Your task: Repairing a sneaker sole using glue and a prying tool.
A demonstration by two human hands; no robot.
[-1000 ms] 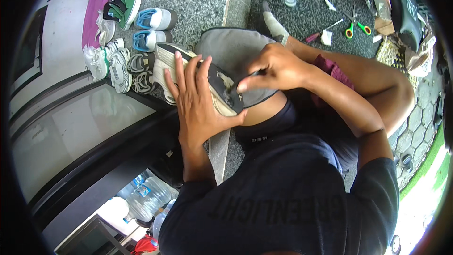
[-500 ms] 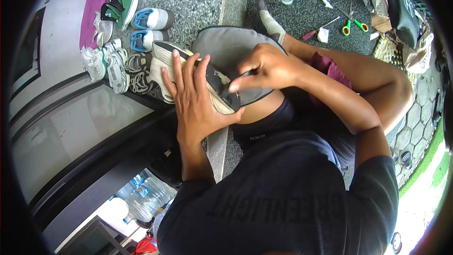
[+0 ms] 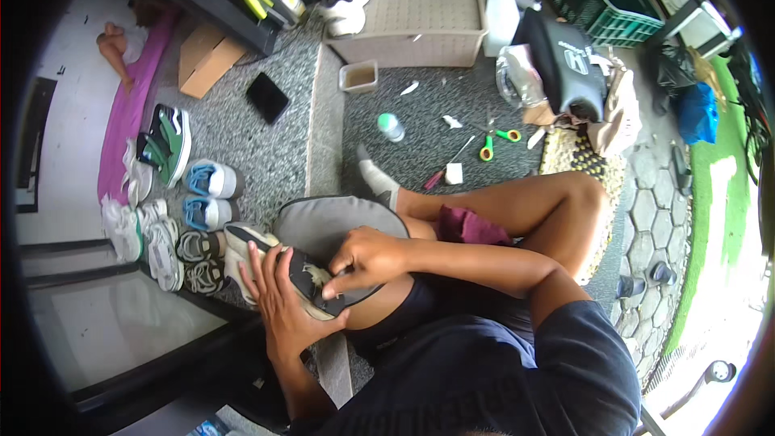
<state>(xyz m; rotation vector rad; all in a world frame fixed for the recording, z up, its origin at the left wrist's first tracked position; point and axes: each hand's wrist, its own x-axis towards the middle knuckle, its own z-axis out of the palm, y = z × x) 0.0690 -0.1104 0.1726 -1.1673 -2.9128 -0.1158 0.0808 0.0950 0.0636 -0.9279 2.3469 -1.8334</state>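
Note:
A cream-and-black shoe (image 3: 300, 284) lies tilted on a round grey cushion (image 3: 327, 218) over my lap, its dark sole turned up. My left hand (image 3: 284, 311) grips the shoe along its near side, fingers spread across it and thumb at the lower edge. With fingers curled, my right hand (image 3: 367, 254) presses its thumb onto the sole, beside a pale frayed patch. Whatever those fingers enclose is hidden. Past my foot lie a tool with a maroon handle (image 3: 433, 180), a small white block (image 3: 454, 173) and green-handled scissors (image 3: 487, 148).
Several pairs of shoes, including blue-laced ones (image 3: 214, 179), line the left. A green-capped bottle (image 3: 391, 127), a small tub (image 3: 358, 77) and a beige storage box (image 3: 412, 16) stand ahead. Farther off are a green crate (image 3: 613, 12), a cardboard box (image 3: 206, 60) and a person's bare leg (image 3: 113, 48).
The view has tilted up and shifted right, bringing the storage box and crate into sight. My left hand still holds the shoe; my right thumb stays at its sole.

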